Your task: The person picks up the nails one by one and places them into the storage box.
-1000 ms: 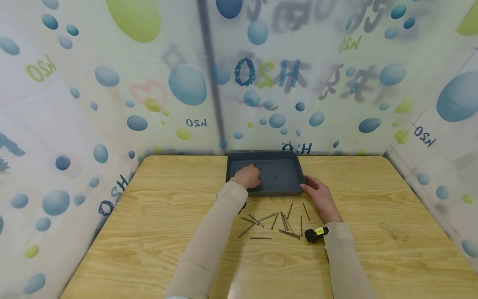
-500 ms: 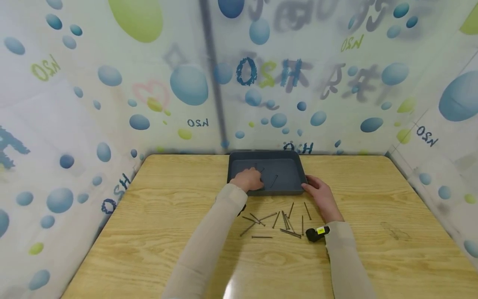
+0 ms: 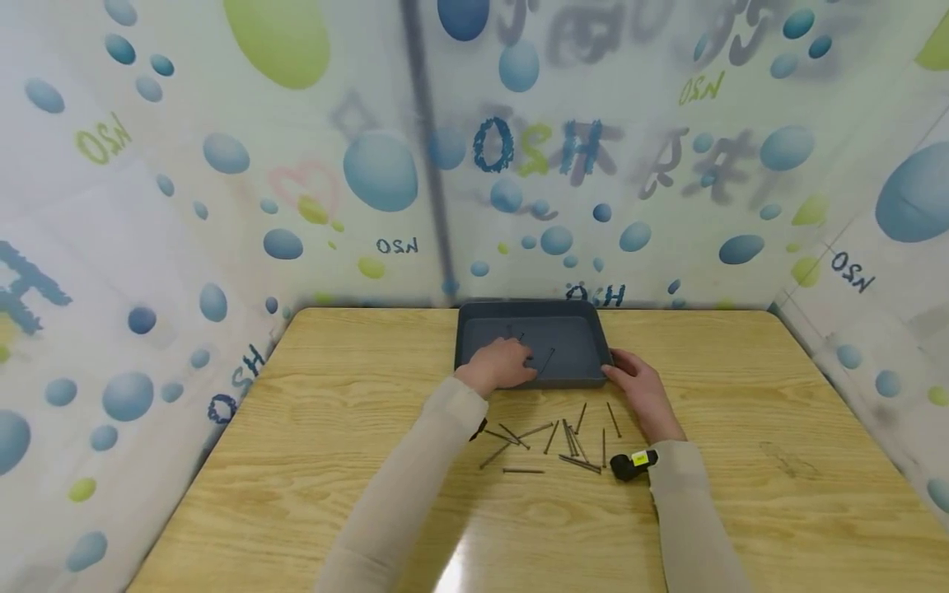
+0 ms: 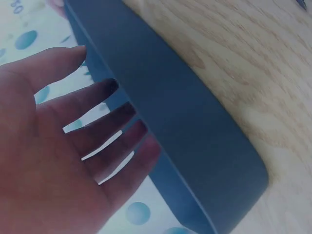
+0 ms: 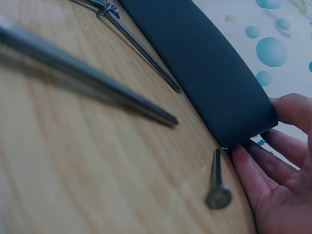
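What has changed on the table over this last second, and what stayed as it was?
The left hand has drawn back a little from inside the grey tray toward its near rim, fingers spread and holding nothing. The right hand stays at the tray's near right corner. The nails in the tray and the loose nails on the table lie as before.

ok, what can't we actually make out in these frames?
- Head: left hand covers part of the tray floor; nails there hidden.
- Head: loose nails too small to count where they overlap.
- Left wrist: tray wall blocks the inside.
- Right wrist: right hand cut by the frame edge; near nail blurred.
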A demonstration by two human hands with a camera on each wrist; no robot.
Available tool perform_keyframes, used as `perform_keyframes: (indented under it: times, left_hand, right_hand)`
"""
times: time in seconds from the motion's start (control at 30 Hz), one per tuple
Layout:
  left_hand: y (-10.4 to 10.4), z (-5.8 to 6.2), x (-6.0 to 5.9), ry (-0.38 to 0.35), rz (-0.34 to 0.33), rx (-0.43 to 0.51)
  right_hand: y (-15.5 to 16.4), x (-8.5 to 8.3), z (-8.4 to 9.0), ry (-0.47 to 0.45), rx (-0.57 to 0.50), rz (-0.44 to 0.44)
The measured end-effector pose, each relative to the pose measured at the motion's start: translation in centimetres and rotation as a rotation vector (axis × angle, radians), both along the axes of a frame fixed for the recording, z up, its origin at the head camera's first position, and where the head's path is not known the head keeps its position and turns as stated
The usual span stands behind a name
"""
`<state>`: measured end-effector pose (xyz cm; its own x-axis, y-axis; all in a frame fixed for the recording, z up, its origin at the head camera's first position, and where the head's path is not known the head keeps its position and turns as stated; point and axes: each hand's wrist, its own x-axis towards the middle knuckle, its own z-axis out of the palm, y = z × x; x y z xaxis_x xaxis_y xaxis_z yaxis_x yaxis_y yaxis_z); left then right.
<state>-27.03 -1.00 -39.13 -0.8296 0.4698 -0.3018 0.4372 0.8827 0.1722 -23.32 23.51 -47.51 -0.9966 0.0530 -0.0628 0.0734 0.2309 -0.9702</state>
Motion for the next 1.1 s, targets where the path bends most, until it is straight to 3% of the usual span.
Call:
perform_keyframes:
  times: [0.27, 0.6, 0.8, 0.93, 1.1]
  left_hand:
    - [-0.3, 0.4, 2.1, 0.103, -0.004, 0.135]
    - [-0.1, -1.3, 5.1, 0.214, 0.03, 0.192]
    - [-0.1, -1.6, 6.7, 0.275, 0.04, 0.296]
    - [-0.1, -2.0, 7.3, 0.269, 0.035, 0.306]
    - [-0.1, -2.4, 7.6, 0.212, 0.026, 0.242]
  right_hand:
    - [0.0, 0.0, 0.0, -0.003, 0.01, 0.002]
    - [0.0, -0.1, 0.0, 0.001, 0.02, -0.005]
    - [0.0, 0.0, 0.2, 0.007, 0.022, -0.004]
    - [-0.1, -0.1, 0.3, 0.014, 0.026, -0.005]
    - [0.0, -0.1, 0.1, 0.011, 0.042, -0.018]
